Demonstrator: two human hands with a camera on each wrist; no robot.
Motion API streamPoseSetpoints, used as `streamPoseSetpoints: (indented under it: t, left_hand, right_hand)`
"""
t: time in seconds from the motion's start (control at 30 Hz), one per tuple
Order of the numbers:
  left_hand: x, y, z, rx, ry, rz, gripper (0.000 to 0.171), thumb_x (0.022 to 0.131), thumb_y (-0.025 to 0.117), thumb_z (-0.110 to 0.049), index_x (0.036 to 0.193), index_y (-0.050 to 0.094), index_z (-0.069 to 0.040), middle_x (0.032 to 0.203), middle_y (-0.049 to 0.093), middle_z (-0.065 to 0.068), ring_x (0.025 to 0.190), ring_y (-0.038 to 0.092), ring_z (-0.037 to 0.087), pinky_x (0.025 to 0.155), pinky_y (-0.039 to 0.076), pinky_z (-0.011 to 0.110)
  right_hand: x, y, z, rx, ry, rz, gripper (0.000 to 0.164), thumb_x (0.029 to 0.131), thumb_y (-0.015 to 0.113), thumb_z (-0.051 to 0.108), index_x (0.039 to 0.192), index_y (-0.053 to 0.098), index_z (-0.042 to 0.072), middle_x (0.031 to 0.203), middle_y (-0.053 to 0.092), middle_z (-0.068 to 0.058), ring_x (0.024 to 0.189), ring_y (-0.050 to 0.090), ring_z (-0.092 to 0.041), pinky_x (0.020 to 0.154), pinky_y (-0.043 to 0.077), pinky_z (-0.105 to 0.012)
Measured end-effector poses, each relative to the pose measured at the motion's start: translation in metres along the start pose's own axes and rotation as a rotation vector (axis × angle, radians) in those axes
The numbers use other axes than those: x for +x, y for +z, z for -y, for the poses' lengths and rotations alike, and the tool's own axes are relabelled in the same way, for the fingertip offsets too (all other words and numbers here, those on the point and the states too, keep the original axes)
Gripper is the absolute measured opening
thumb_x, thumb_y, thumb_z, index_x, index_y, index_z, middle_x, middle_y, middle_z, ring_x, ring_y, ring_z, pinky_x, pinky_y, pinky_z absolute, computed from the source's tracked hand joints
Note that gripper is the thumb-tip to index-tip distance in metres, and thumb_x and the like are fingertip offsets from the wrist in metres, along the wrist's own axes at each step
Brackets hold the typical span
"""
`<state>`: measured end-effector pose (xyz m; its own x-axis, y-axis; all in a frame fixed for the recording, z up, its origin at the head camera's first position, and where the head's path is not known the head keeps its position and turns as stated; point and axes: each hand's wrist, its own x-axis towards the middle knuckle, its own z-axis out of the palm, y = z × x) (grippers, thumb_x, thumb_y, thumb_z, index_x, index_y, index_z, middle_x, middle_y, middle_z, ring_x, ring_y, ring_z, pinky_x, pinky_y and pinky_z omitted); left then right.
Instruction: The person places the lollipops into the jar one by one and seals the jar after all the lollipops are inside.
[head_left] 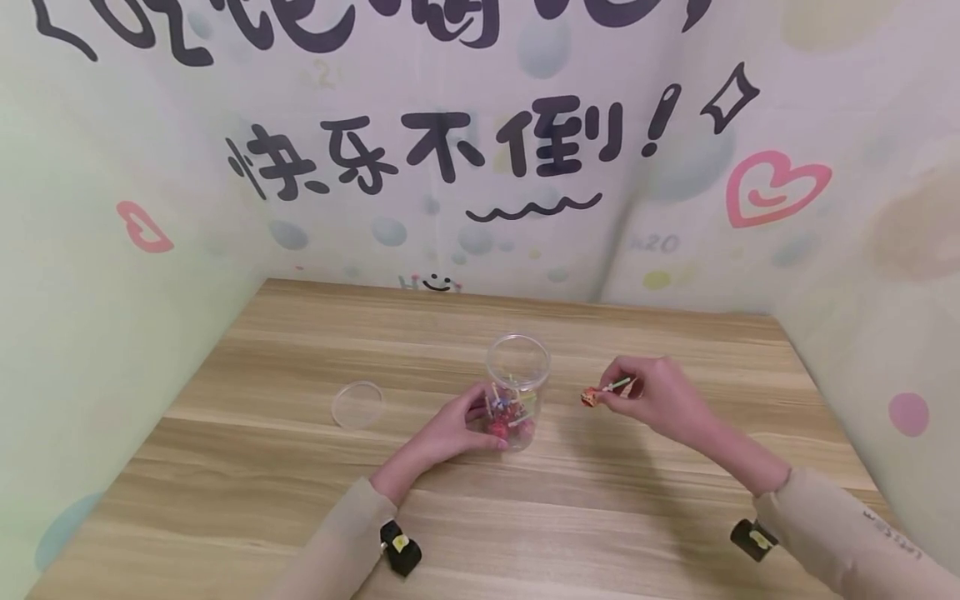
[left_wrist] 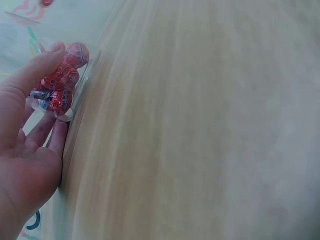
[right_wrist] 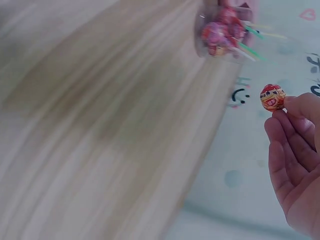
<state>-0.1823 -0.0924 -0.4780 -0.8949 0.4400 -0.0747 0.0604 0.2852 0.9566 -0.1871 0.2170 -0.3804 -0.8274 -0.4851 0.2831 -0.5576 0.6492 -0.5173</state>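
Observation:
A clear plastic jar [head_left: 519, 367] stands upright and uncovered on the table, with several wrapped lollipops [head_left: 510, 417] in its lower part, their sticks pointing up. My left hand [head_left: 455, 427] grips the jar low on its left side, thumb in front; red wrappers [left_wrist: 61, 75] show through the wall beside the thumb in the left wrist view. To the right of the jar, my right hand [head_left: 660, 396] pinches a lollipop [head_left: 591, 397] with an orange-and-red wrapper and a pale green stick. In the right wrist view the lollipop's head [right_wrist: 273, 97] sticks out past thumb and fingertip.
A round clear lid [head_left: 357, 405] lies on the wooden table [head_left: 285, 500], left of the jar. Behind the table rises a printed wall covering [head_left: 420, 233], with more at both sides. A small black device [head_left: 401, 550] sits at each wrist.

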Motion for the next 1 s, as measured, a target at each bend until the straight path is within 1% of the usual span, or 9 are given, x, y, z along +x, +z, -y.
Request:
streamPoseSetpoints:
  t: [0.13, 0.3, 0.47, 0.7, 0.87, 1.0]
  left_hand:
    - [0.000, 0.000, 0.000, 0.001, -0.005, 0.005, 0.085, 0.075, 0.086, -0.016, 0.147, 0.041, -0.014, 0.148, 0.048, 0.015, 0.138, 0.047, 0.037, 0.119, 0.038, 0.048]
    - [0.000, 0.001, 0.001, -0.003, -0.010, 0.005, 0.087, 0.075, 0.086, -0.017, 0.148, 0.040, -0.014, 0.150, 0.047, 0.015, 0.138, 0.047, 0.036, 0.119, 0.038, 0.047]
    - [0.000, 0.001, 0.002, -0.009, 0.002, 0.005, 0.089, 0.075, 0.086, -0.017, 0.149, 0.038, -0.013, 0.150, 0.047, 0.015, 0.138, 0.047, 0.037, 0.119, 0.038, 0.047]
    - [0.000, 0.000, 0.002, -0.004, 0.007, 0.007, 0.087, 0.076, 0.086, -0.016, 0.149, 0.038, -0.012, 0.150, 0.047, 0.016, 0.139, 0.046, 0.037, 0.119, 0.038, 0.047]
    - [0.002, -0.001, 0.003, 0.002, 0.010, 0.010, 0.085, 0.077, 0.085, -0.016, 0.149, 0.038, -0.011, 0.149, 0.047, 0.017, 0.138, 0.047, 0.038, 0.118, 0.038, 0.048]
    - [0.002, -0.001, 0.003, 0.003, 0.015, 0.009, 0.085, 0.078, 0.084, -0.016, 0.149, 0.038, -0.010, 0.150, 0.047, 0.017, 0.138, 0.047, 0.038, 0.118, 0.038, 0.047]
  right_hand:
    - [0.011, -0.011, 0.008, -0.028, -0.027, -0.047, 0.015, 0.079, 0.080, 0.007, 0.080, 0.069, 0.018, 0.077, 0.074, 0.006, 0.067, 0.063, 0.001, 0.055, 0.052, -0.018]
    - [0.025, -0.025, 0.020, -0.038, -0.084, -0.101, 0.016, 0.078, 0.081, 0.006, 0.079, 0.069, 0.018, 0.077, 0.074, 0.007, 0.071, 0.063, 0.003, 0.055, 0.054, -0.016]
    - [0.039, -0.037, 0.034, -0.037, -0.130, -0.121, 0.015, 0.079, 0.081, 0.008, 0.081, 0.070, 0.018, 0.077, 0.072, 0.008, 0.073, 0.063, 0.004, 0.057, 0.055, -0.015]
    - [0.054, -0.044, 0.054, -0.026, -0.137, -0.088, 0.012, 0.081, 0.080, 0.011, 0.084, 0.070, 0.017, 0.082, 0.074, 0.007, 0.077, 0.066, -0.001, 0.061, 0.057, -0.017]
    - [0.064, -0.040, 0.067, -0.003, -0.125, -0.037, 0.009, 0.084, 0.078, 0.011, 0.085, 0.071, 0.017, 0.085, 0.075, 0.006, 0.081, 0.068, -0.007, 0.064, 0.056, -0.017]
    - [0.070, -0.037, 0.074, 0.006, -0.127, 0.007, 0.008, 0.085, 0.077, 0.011, 0.087, 0.071, 0.017, 0.087, 0.076, 0.005, 0.080, 0.068, -0.008, 0.063, 0.055, -0.018]
